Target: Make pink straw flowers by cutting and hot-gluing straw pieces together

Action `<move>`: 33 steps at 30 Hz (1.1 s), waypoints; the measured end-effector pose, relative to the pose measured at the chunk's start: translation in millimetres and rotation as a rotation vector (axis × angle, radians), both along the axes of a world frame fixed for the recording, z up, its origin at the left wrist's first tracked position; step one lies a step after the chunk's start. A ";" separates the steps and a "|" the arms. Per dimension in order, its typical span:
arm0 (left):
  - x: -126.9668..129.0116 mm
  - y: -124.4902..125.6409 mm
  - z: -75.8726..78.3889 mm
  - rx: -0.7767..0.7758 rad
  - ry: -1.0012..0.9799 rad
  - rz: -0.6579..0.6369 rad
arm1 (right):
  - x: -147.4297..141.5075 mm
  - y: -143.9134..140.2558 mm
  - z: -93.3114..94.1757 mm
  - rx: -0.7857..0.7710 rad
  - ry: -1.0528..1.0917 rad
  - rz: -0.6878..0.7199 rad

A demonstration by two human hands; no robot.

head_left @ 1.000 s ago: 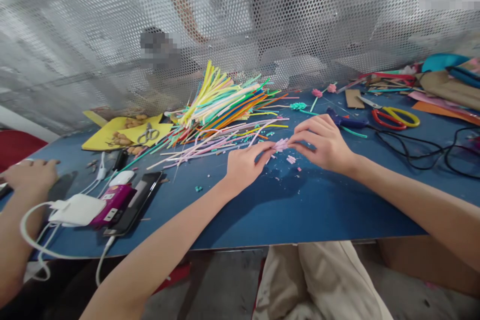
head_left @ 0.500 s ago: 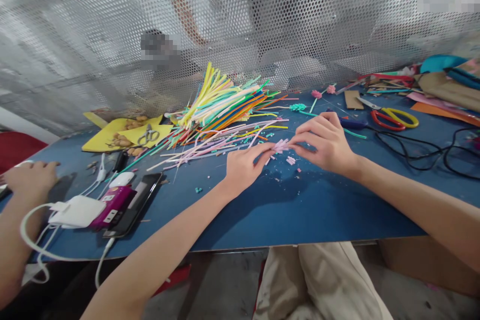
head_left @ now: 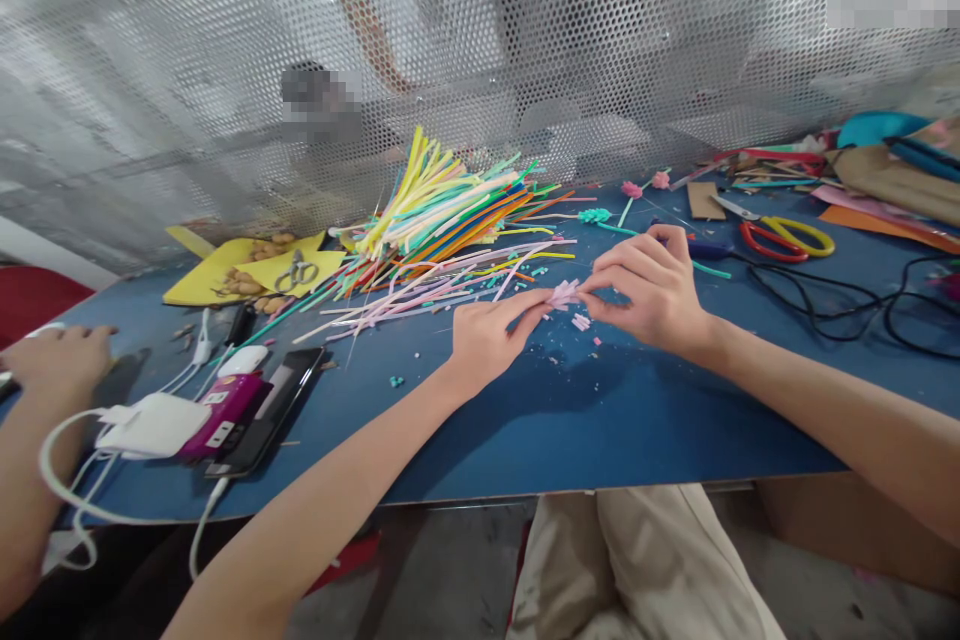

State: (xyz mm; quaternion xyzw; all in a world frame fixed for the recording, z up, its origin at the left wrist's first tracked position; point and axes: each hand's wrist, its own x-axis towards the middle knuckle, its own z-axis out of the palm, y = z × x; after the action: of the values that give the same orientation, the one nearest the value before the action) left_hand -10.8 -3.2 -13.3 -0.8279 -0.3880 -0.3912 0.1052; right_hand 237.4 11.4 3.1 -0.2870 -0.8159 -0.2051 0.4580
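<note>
Between my two hands is a small lilac pipe-cleaner flower [head_left: 563, 294] with short spiky petals. My left hand [head_left: 491, 335] pinches its left side between thumb and forefinger. From the right, the thumb and forefinger of my right hand [head_left: 646, 290] grip its other side; the fingertips partly cover it. Just below lie short lilac cut pieces [head_left: 580, 322] on the blue table [head_left: 525, 430]. Behind my left hand, loose lilac and pale pipe cleaners [head_left: 405, 300] are strewn beside a large multicoloured bundle of pipe cleaners [head_left: 450, 210].
Scissors with red and yellow handles [head_left: 784, 238] and a black cable [head_left: 817, 305] lie at right. A phone [head_left: 274, 410], a purple power block [head_left: 225, 415] and a white charger [head_left: 154, 425] are at left, near another person's hand [head_left: 60, 360]. A perforated metal screen [head_left: 465, 50] stands behind.
Almost nothing differs. Both hands keep their pinch on the lilac flower, with only a very slight shift of the fingers.
</note>
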 end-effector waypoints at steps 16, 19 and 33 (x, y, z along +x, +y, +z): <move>-3.0 6.8 -0.3 -0.055 -0.026 0.016 | 14.5 11.5 2.1 -0.095 0.089 0.123; -3.6 8.2 0.1 -0.077 -0.023 0.014 | 18.1 16.7 3.6 -0.152 0.033 0.135; -6.6 14.6 -2.0 -0.119 0.051 0.021 | 14.5 26.0 -9.9 -0.204 -0.053 0.085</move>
State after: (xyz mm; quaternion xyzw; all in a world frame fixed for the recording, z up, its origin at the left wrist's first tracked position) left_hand -17.3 11.4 -15.3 -0.8383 -0.4164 -0.3450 0.0698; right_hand 251.9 37.4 -6.8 -0.2915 -0.8559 -0.1089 0.4130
